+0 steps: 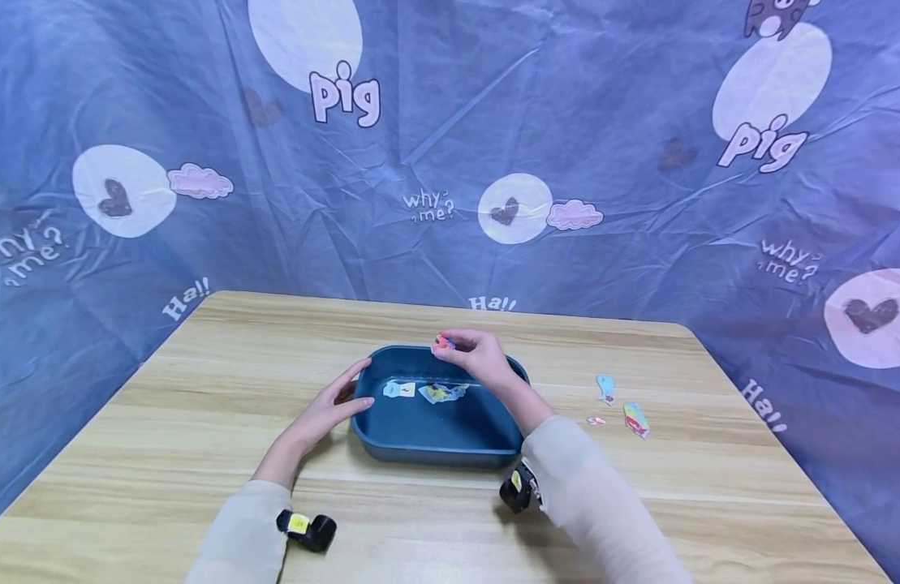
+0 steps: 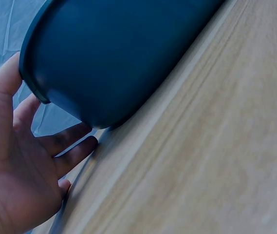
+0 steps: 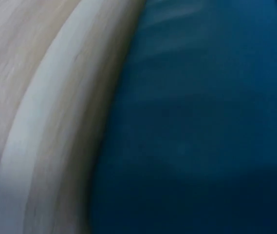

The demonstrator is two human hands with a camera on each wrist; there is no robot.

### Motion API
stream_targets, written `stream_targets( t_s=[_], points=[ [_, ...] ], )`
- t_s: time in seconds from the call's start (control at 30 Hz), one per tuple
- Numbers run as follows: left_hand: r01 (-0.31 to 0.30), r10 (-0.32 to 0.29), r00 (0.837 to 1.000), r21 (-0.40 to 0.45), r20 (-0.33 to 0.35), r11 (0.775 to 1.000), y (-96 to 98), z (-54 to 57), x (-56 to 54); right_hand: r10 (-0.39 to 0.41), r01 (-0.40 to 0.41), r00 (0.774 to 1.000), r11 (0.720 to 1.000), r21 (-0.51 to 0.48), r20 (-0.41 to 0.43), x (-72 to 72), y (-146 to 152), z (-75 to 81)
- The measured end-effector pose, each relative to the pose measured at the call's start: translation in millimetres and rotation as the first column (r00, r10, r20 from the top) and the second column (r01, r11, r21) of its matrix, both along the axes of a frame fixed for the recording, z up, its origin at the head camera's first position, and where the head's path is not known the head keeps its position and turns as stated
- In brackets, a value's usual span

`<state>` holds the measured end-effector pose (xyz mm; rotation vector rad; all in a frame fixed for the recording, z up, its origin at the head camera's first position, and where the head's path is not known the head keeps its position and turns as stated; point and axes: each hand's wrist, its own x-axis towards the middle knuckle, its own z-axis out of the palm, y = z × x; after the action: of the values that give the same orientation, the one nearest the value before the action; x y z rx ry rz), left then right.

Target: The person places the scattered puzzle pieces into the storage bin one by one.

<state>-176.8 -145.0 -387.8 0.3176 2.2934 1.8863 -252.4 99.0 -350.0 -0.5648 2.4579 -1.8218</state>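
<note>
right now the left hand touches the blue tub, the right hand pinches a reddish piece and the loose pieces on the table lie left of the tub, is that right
Not quite: the loose pieces on the table lie right of the blue tub, as the head view shows. The rest stands: the left hand touches the tub and the right hand pinches a reddish piece.

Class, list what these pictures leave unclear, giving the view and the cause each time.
- Head: the held red piece's full outline; the right hand partly covers it.
- Head: exact prints on the loose pieces; too small.
- Left wrist: the rest of the blue basin; cut off by the top edge.
- Right wrist: the tabletop's grain; blurred.
</note>
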Motion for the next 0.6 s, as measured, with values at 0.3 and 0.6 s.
stream_targets(
  t_s=[0.3, 0.6],
  points=[
    [-0.005, 0.005, 1.0, -0.004, 0.003, 1.0, 0.5, 0.1, 1.1, 0.063, -0.062, 0.997, 0.998, -0.016, 0.038, 9.3, -17.5, 8.6],
    [-0.005, 0.005, 1.0, -0.003, 0.01, 1.0, -2.6, -10.9, -6.4, 0.115, -0.117, 0.993, 0.992, 0.049, 0.035, 24.2, -30.3, 15.1]
  ],
)
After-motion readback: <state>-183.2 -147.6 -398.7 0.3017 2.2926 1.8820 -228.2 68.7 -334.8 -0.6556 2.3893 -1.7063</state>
